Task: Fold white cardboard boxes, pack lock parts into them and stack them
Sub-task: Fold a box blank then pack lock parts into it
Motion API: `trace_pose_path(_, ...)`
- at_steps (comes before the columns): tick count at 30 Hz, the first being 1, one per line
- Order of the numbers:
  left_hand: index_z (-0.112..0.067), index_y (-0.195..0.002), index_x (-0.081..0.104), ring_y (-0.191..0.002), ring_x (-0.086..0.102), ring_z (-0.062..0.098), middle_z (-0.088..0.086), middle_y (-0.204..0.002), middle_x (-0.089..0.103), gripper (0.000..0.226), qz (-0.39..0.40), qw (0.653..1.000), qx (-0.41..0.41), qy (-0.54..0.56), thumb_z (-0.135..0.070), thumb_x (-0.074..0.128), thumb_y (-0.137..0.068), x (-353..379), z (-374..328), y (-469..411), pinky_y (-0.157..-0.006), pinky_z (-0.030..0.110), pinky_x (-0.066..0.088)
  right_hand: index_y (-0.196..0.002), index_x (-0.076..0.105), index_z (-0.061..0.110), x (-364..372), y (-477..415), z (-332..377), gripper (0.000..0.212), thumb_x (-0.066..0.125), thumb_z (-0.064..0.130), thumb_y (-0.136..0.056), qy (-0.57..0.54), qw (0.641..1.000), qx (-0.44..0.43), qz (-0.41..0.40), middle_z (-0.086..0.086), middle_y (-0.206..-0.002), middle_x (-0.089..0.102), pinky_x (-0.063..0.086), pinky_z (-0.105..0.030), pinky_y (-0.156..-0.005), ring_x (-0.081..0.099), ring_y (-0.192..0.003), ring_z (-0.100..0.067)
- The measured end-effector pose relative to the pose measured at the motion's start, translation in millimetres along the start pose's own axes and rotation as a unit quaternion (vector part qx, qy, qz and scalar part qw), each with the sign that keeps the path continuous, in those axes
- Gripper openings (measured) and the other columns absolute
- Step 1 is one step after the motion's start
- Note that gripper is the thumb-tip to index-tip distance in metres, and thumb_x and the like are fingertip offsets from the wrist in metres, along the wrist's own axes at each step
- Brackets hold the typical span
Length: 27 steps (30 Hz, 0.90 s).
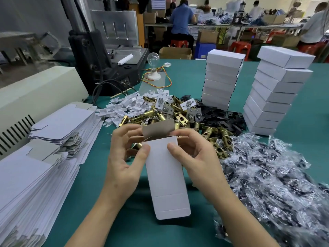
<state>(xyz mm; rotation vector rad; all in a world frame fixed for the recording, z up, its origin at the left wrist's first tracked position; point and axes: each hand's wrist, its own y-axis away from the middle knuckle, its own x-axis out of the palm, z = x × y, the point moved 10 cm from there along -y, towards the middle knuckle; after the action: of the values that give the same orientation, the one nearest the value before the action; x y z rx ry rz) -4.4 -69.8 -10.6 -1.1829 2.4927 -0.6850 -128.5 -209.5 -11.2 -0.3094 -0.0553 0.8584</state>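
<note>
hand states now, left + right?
Left hand: pinches the white cardboard box at its left edge.
Right hand: pinches the same box at its right edge.

**A crowded workshop behind a teal desk**

The desk (188, 77) has a teal cover. On its left side stand a cream machine housing (44, 86) with vent slits and a dark grey press (99, 56). A clear light bulb (153, 58) on a white base stands near the press. Behind, a long table (222, 25) crosses the room, and people sit there on red plastic stools (179, 43). An open brown carton (175, 52) stands just beyond the desk. The left wall (35, 15) is grey.
</note>
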Motion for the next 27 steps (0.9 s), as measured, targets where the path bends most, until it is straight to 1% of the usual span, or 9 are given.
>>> trace_pose_path(3,-0.043,-0.148,0.048,-0.11,0.065,0.018,-0.012,-0.122,0.063,0.055,0.021,1.0,-0.005,-0.01,-0.03,0.062,-0.096,4,2,0,-0.092,0.029,0.054,-0.111,0.067,0.037,-1,1,0,0.023,0.073,0.035,-0.089,0.001,1.0,0.002,-0.008,-0.002,-0.103,0.075,0.061,-0.053,-0.083,0.074,-0.093,-0.019)
trace_pose_path(5,-0.038,-0.142,0.059,-0.116,0.063,0.027,-0.003,-0.126,0.063,0.044,0.046,0.998,0.014,-0.036,-0.027,0.06,-0.099,7,0,-2,-0.092,0.039,0.055,-0.12,0.06,0.043,-3,2,-1,0.035,0.075,0.037,-0.089,0.0,1.0,0.008,-0.019,-0.002,-0.107,0.074,0.062,-0.054,-0.081,0.075,-0.093,-0.02)
trace_pose_path(7,-0.037,-0.13,0.067,-0.118,0.062,0.03,-0.001,-0.123,0.064,0.033,0.057,0.996,0.044,-0.049,-0.023,0.058,-0.101,9,-7,-2,-0.09,0.037,0.053,-0.127,0.055,0.047,-3,3,-1,0.043,0.075,0.036,-0.09,-0.012,1.0,0.016,-0.017,-0.001,-0.108,0.074,0.063,-0.053,-0.077,0.077,-0.091,-0.021)
trace_pose_path(10,-0.037,-0.119,0.071,-0.117,0.063,0.026,-0.004,-0.119,0.067,0.025,0.064,0.996,0.046,-0.049,-0.025,0.057,-0.102,11,-9,-1,-0.09,0.031,0.052,-0.119,0.067,0.044,-2,3,2,0.028,0.074,0.032,-0.095,0.017,1.0,0.009,-0.01,0.0,-0.107,0.073,0.063,-0.052,-0.074,0.075,-0.09,-0.019)
trace_pose_path(14,-0.032,-0.106,0.074,-0.107,0.069,0.017,0.0,-0.11,0.074,0.024,0.054,0.998,-0.02,0.015,-0.05,0.059,-0.103,12,-3,-2,-0.088,0.025,0.054,-0.113,0.07,0.04,3,4,0,0.023,0.075,0.032,-0.093,0.04,0.999,0.009,0.006,0.001,-0.1,0.074,0.064,-0.046,-0.07,0.075,-0.085,-0.017)
trace_pose_path(17,-0.034,-0.097,0.076,-0.097,0.07,0.009,-0.002,-0.105,0.077,0.016,0.058,0.994,-0.081,0.039,-0.044,0.064,-0.097,13,6,-3,-0.082,0.018,0.055,-0.114,0.07,0.041,4,5,1,0.024,0.075,0.033,-0.092,0.069,0.997,0.004,0.017,0.007,-0.099,0.073,0.063,-0.035,-0.066,0.074,-0.084,-0.014)
trace_pose_path(21,-0.029,-0.107,0.077,-0.103,0.071,0.015,0.002,-0.112,0.077,0.017,0.099,0.981,-0.147,0.078,-0.034,0.064,-0.099,19,20,0,-0.086,0.024,0.057,-0.115,0.069,0.043,4,4,-1,0.021,0.072,0.035,-0.095,0.075,0.997,0.009,0.025,0.006,-0.099,0.074,0.063,-0.042,-0.067,0.074,-0.084,-0.016)
trace_pose_path(24,-0.03,-0.114,0.078,-0.106,0.07,0.015,0.0,-0.115,0.077,0.023,0.112,0.975,-0.174,0.087,-0.029,0.062,-0.097,22,25,2,-0.089,0.024,0.056,-0.117,0.068,0.045,8,5,-1,0.022,0.069,0.039,-0.096,0.066,0.997,0.014,0.038,0.006,-0.101,0.074,0.061,-0.032,-0.066,0.075,-0.086,-0.014)
trace_pose_path(27,-0.034,-0.111,0.08,-0.101,0.072,0.011,-0.001,-0.111,0.078,0.026,0.091,0.968,-0.205,0.115,-0.028,0.061,-0.095,20,31,3,-0.085,0.021,0.057,-0.118,0.067,0.048,11,6,-2,0.026,0.068,0.044,-0.092,0.069,0.996,0.021,0.048,0.007,-0.103,0.074,0.059,-0.029,-0.07,0.075,-0.089,-0.013)
